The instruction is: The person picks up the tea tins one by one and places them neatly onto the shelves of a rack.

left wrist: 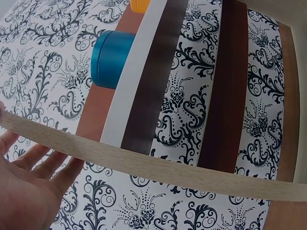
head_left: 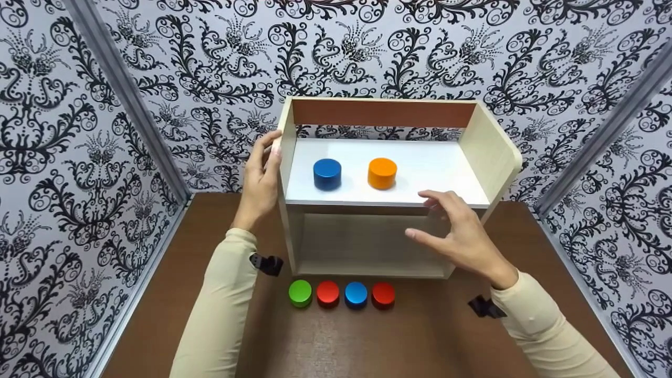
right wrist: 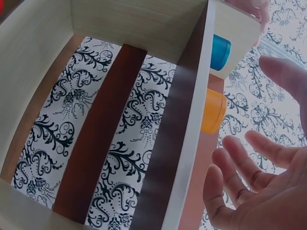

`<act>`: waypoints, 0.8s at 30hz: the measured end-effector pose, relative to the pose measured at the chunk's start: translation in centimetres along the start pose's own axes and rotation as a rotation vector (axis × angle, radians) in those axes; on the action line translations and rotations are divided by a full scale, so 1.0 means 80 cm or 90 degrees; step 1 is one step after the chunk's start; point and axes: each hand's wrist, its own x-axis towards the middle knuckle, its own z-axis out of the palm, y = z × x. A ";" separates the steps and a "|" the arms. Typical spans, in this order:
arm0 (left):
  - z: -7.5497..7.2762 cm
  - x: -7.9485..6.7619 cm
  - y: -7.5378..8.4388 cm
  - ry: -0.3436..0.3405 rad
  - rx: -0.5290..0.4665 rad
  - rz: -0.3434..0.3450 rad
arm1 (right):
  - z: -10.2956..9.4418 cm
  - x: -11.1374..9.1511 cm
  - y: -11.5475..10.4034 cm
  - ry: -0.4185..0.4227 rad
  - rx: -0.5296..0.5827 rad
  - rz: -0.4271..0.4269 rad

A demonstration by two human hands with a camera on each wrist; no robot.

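My left hand holds the left side panel of a small wooden shelf unit, thumb at the panel's front edge. In the left wrist view its fingers lie along the panel's outer side. On the white upper board stand a blue cylinder and, to its right, an orange cylinder. My right hand hovers before the board's right front edge, thumb and fingers spread apart and nothing between them. The right wrist view shows its bent fingers close to the orange cylinder.
On the brown table, in front of the unit, a row runs from a green cylinder through a red cylinder and a blue cylinder to another red cylinder. Patterned walls enclose the table at the back and sides.
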 end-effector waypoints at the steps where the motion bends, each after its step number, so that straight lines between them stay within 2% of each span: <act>1: 0.000 0.000 0.000 0.000 -0.001 0.000 | 0.001 -0.002 0.001 0.001 -0.003 0.000; 14: 0.000 -0.001 0.000 -0.002 0.002 -0.006 | 0.021 -0.034 0.027 0.010 -0.008 0.013; 24: -0.001 -0.001 0.000 -0.005 0.010 -0.015 | 0.043 -0.064 0.051 0.002 0.000 0.052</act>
